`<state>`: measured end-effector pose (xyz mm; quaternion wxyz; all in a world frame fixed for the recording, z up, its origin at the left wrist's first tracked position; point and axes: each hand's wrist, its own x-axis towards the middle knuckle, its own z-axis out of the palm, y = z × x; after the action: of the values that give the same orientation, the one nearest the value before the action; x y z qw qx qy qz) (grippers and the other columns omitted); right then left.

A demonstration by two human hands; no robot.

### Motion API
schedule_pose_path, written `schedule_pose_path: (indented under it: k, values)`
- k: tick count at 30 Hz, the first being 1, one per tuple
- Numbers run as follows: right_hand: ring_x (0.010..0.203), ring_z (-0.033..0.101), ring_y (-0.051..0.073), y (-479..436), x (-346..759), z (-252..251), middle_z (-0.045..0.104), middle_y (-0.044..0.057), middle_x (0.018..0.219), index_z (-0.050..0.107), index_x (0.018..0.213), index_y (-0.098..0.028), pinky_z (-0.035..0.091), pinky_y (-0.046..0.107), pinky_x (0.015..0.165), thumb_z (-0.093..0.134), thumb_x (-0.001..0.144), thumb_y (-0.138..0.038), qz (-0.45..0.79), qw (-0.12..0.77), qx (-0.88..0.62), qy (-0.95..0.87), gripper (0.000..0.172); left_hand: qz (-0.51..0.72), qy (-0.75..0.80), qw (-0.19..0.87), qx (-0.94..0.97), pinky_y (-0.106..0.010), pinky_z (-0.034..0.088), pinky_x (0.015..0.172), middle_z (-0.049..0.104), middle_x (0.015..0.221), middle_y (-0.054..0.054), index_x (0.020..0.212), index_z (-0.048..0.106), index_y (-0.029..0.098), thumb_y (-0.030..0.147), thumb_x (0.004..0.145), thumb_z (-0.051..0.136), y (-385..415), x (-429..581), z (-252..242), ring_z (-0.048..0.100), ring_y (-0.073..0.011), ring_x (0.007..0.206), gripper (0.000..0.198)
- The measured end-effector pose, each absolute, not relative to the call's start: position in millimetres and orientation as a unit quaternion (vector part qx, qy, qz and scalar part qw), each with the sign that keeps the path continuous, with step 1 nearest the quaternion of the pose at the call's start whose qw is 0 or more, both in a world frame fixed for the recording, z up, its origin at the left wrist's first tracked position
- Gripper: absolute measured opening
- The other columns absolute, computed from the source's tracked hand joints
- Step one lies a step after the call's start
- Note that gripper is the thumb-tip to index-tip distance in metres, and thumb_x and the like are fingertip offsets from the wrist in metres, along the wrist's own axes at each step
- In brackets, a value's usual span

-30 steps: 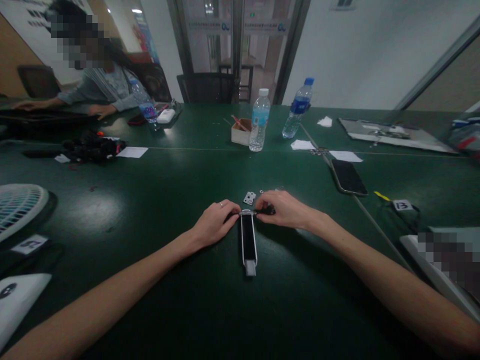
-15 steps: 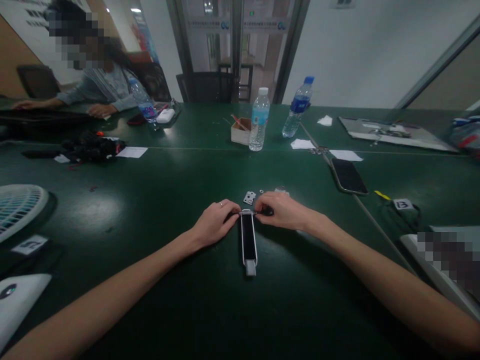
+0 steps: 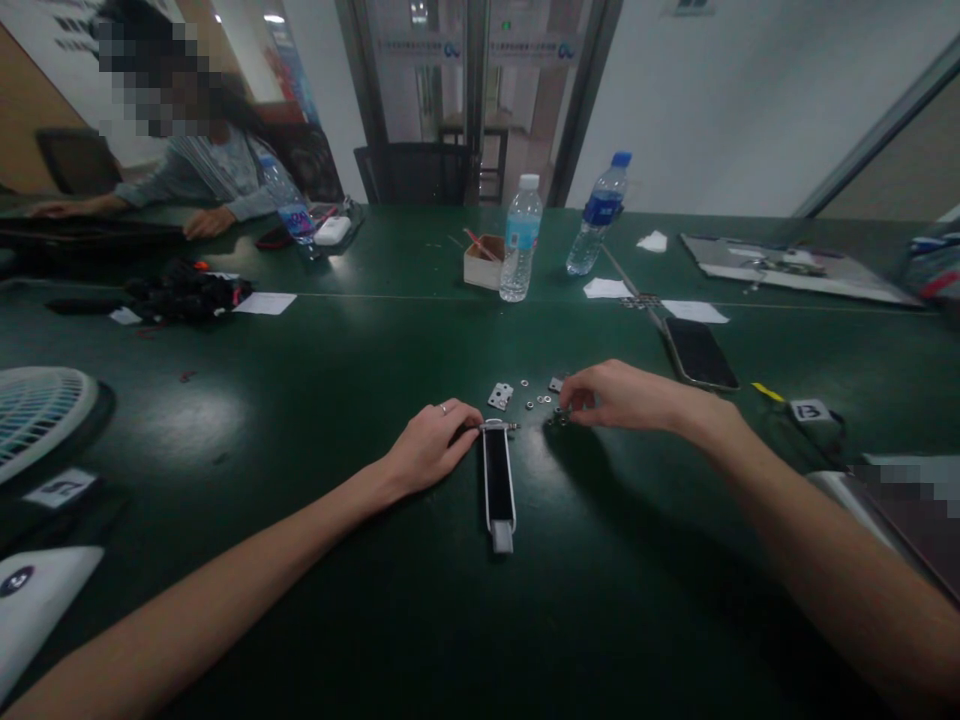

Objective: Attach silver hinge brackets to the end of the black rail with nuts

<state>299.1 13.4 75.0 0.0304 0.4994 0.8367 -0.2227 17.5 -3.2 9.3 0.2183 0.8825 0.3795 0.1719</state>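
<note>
**Small-parts work at top of strip: L hand at rod, R hand off among loose pcs**

L hand (image 3: 431, 440): thumb + fingertips drawn tog. at L end of thin metal rod (image 3: 514, 427); can't tell if they truly grip it. Rod crosses top of long dark strip w/ white rim (image 3: 499, 480), flat on table, mid-front, b/w the arms. R end of rod bare.

R hand (image 3: 622, 395): fingers bent down at small dark pc (image 3: 561, 415), R of rod; can't tell if pinched or just touched.

Step, my read: steady rod w/ L fingertips, light pressure so strip doesn't twist. Lift small pcs w/ tip pinch, straight up, clear of loose rings (image 3: 529, 405), which could prob. roll off if brushed. Square any pc to rod end before pushing. Holed metal plate (image 3: 500, 396) just beyond strip; fine where it is.

Surface: dk green table (image 3: 337, 360), seams, some glare. Phone (image 3: 701, 353) R; clear btl w/ white cap (image 3: 520, 240) by open box (image 3: 480, 268).

Room: dim; co-worker (image 3: 202, 170) far L, glass doors (image 3: 420, 100) opp., chair (image 3: 412, 175) in front.
</note>
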Motion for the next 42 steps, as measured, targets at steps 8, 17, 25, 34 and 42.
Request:
schedule_pose_path:
  k: [8, 17, 25, 34, 42]
  values:
    - [0.071, 0.062, 0.016, 14, 288, 60, 0.068, 0.004, 0.081, 0.07, 0.097, -0.018, 0.046, 0.029, 0.063, 0.061, 0.078, -0.014, -0.217, 0.077, 0.507, 0.83, 0.021, 0.176, 0.378, 0.213, 0.884, -0.036, 0.049, 0.077, 0.06, 0.102, -0.006, 0.107, 0.058, 0.016, 0.022, 0.095, 0.048, -2, 18, 8, 0.056, -0.0188, 0.086, 0.016]
    - [0.068, 0.06, 0.015, 11, 278, 55, 0.067, 0.005, 0.082, 0.069, 0.089, -0.016, 0.046, 0.029, 0.06, 0.059, 0.081, -0.02, -0.196, 0.059, 0.506, 0.838, 0.012, 0.172, 0.381, 0.216, 0.882, -0.035, 0.049, 0.076, 0.06, 0.104, -0.006, 0.108, 0.058, 0.016, 0.022, 0.096, 0.047, -3, 18, 8, 0.057, -0.0189, 0.088, 0.017]
    - [0.066, 0.061, 0.016, 8, 275, 52, 0.068, 0.006, 0.079, 0.069, 0.082, -0.016, 0.049, 0.03, 0.059, 0.061, 0.079, -0.023, -0.212, 0.068, 0.529, 0.819, 0.012, 0.173, 0.383, 0.211, 0.883, -0.034, 0.049, 0.075, 0.06, 0.103, -0.006, 0.108, 0.059, 0.017, 0.024, 0.096, 0.047, -2, 17, 6, 0.056, -0.0186, 0.087, 0.018]
    - [0.066, 0.061, 0.017, 6, 273, 58, 0.068, 0.007, 0.079, 0.07, 0.081, -0.016, 0.05, 0.032, 0.059, 0.06, 0.08, -0.022, -0.192, 0.079, 0.537, 0.818, 0.012, 0.176, 0.38, 0.214, 0.882, -0.034, 0.049, 0.076, 0.06, 0.103, -0.006, 0.108, 0.058, 0.016, 0.022, 0.095, 0.048, -2, 17, 6, 0.056, -0.0183, 0.087, 0.017]
    - [0.063, 0.059, 0.016, 7, 276, 49, 0.066, 0.005, 0.077, 0.07, 0.081, -0.017, 0.046, 0.031, 0.055, 0.063, 0.077, -0.028, -0.185, 0.061, 0.52, 0.831, 0.014, 0.171, 0.383, 0.207, 0.884, -0.035, 0.049, 0.075, 0.06, 0.103, -0.006, 0.107, 0.058, 0.016, 0.023, 0.095, 0.047, -3, 18, 7, 0.057, -0.0192, 0.087, 0.018]
